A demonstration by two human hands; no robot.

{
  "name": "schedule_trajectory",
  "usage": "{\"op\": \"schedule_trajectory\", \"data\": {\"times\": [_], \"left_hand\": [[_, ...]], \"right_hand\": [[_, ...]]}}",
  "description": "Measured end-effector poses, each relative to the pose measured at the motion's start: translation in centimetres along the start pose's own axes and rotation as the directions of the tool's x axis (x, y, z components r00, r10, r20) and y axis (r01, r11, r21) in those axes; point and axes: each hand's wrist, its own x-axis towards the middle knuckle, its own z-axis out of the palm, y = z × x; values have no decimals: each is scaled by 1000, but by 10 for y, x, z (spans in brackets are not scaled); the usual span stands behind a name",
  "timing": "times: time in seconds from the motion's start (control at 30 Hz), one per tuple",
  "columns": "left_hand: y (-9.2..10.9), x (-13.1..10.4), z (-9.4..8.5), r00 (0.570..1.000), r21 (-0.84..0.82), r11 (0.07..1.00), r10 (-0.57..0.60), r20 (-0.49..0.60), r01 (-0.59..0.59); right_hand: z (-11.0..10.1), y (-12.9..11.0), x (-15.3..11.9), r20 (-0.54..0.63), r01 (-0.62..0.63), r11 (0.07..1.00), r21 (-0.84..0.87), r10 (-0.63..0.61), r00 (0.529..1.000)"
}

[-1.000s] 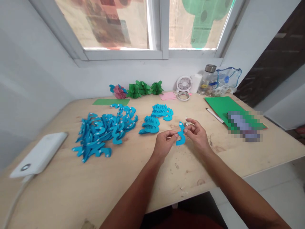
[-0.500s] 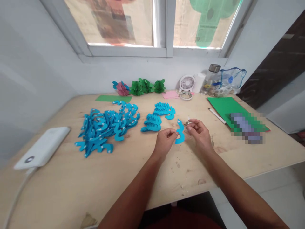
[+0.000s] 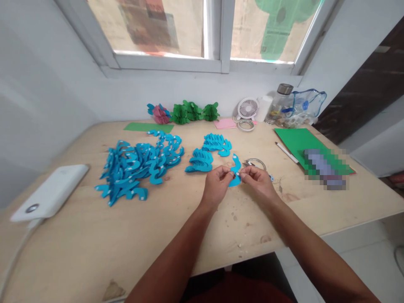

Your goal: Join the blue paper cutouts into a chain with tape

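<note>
A wavy blue paper cut-out [image 3: 236,162] is pinched by its left edge in my left hand [image 3: 217,181], thumb and forefinger closed. My right hand [image 3: 255,179] is closed too, its fingertips on a small white square [image 3: 237,173] that lies against the middle of the cut-out. Another white square shows near the cut-out's top end. Just behind my right hand lies a ring-shaped roll [image 3: 260,161], partly covered by the fingers. Left of my hands stand two fanned stacks of like blue cut-outs, a near stack [image 3: 202,160] and a far stack [image 3: 217,144].
A large heap of blue cut-outs [image 3: 135,164] with white squares spreads across the left. Beyond it sits a white power bank [image 3: 52,191] with a cable. Green paper flowers [image 3: 192,112], a small fan [image 3: 248,109] and a bottle [image 3: 280,103] line the wall. Green sheets [image 3: 296,141] lie right.
My right hand has moved left from beside the ring-shaped roll to the cut-out, bringing the small white square onto its middle. My left hand keeps its hold.
</note>
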Motion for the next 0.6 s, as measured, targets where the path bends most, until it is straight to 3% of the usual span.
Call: {"op": "schedule_trajectory", "data": {"times": [0.6], "left_hand": [[-1, -1, 1, 1000, 21, 1000, 14, 26, -14]], "right_hand": [[-1, 11, 4, -42, 16, 997, -72, -20, 999]]}}
